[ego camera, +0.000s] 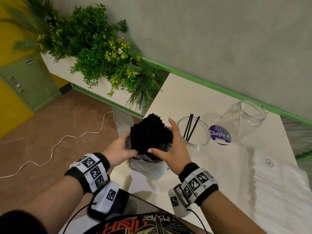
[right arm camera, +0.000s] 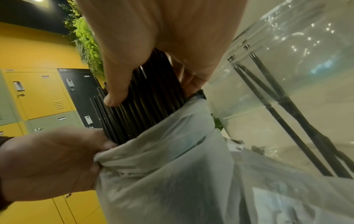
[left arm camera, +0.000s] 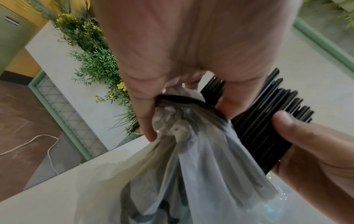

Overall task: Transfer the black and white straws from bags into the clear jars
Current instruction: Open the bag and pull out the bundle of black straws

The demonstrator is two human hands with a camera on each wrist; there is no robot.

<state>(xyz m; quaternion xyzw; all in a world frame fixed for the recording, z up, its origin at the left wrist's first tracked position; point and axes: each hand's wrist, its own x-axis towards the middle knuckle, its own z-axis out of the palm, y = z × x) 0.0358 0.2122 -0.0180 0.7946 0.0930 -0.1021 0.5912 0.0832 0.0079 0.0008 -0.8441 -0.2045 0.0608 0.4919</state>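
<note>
A thick bundle of black straws (ego camera: pixel 151 132) stands upright, half out of a thin whitish plastic bag (ego camera: pixel 146 168) at the table's left edge. My left hand (ego camera: pixel 118 149) grips the bag's bunched rim (left arm camera: pixel 172 115) low against the bundle. My right hand (ego camera: pixel 169 146) wraps the bundle from the right, its thumb (right arm camera: pixel 113 100) pressed on the straws (right arm camera: pixel 149 106). Just right of it stands an open clear jar (ego camera: pixel 194 132) holding three black straws (ego camera: pixel 190 127). A second clear jar (ego camera: pixel 241 120) with a purple label lies tilted behind. A packet of white straws (ego camera: pixel 278 183) lies at the right.
The white table (ego camera: pixel 194 92) ends just left of the bag, with brown floor and a white cable (ego camera: pixel 50 149) below. A planter of green foliage (ego camera: pixel 94 48) stands at the far left corner. A grey wall with a green rail (ego camera: pixel 202 80) borders the back.
</note>
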